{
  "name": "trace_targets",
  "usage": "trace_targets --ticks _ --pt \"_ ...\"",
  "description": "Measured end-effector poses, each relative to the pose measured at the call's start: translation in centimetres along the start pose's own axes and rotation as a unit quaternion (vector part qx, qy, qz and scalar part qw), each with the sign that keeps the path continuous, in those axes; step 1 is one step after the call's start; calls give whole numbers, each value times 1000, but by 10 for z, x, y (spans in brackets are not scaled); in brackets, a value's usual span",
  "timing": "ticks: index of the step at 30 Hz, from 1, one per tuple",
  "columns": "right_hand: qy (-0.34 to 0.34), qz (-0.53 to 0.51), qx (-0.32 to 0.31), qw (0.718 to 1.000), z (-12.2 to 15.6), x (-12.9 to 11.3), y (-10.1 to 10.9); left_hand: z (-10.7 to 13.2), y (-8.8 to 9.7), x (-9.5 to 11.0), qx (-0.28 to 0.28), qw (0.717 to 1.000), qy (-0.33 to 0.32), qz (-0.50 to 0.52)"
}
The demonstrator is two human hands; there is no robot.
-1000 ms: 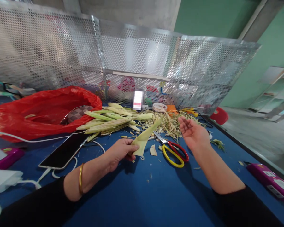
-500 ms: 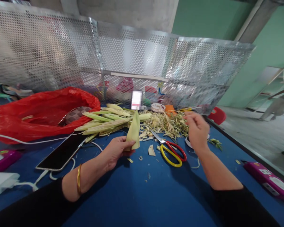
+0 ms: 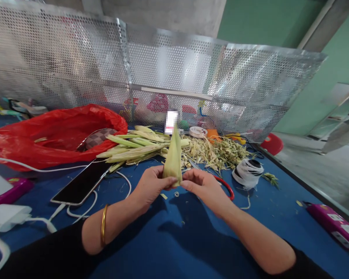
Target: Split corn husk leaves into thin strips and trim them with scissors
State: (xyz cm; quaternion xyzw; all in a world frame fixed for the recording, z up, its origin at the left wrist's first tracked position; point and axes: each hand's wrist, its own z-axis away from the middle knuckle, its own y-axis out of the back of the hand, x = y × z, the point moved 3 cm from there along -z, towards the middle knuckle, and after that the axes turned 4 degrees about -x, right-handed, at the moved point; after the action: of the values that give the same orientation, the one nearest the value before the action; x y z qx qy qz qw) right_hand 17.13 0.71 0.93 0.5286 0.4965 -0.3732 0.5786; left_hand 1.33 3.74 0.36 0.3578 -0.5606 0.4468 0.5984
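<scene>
My left hand [image 3: 151,185] pinches the lower edge of a pale green corn husk leaf [image 3: 173,159], which stands upright with its tip pointing away from me. My right hand [image 3: 202,185] has its fingers closed on the same lower edge from the right side. Both hands hover just above the blue table [image 3: 174,236]. Behind the leaf lies a pile of husked green stalks [image 3: 133,147]. The red handle of a pair of scissors [image 3: 225,186] shows just past my right hand, mostly hidden.
A red plastic bag [image 3: 52,133] lies at the back left, a phone [image 3: 83,182] on a white cable beside it. Husk scraps [image 3: 218,151] and a white string spool [image 3: 248,170] sit at right. A perforated metal screen [image 3: 163,73] walls off the table's far edge. A purple case [image 3: 334,224] lies near the right edge.
My right hand came back from the scrap pile and closed on the leaf's base. The left hand turned the leaf upright. The white spool is now uncovered.
</scene>
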Motion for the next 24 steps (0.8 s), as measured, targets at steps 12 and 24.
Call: trace_targets --ticks 12,24 --pt "-69 -155 -19 985 3 14 -13 4 -8 1 -65 998 -10 1" --pt "-72 -291 -122 946 3 15 -20 5 -12 -4 -154 987 15 49"
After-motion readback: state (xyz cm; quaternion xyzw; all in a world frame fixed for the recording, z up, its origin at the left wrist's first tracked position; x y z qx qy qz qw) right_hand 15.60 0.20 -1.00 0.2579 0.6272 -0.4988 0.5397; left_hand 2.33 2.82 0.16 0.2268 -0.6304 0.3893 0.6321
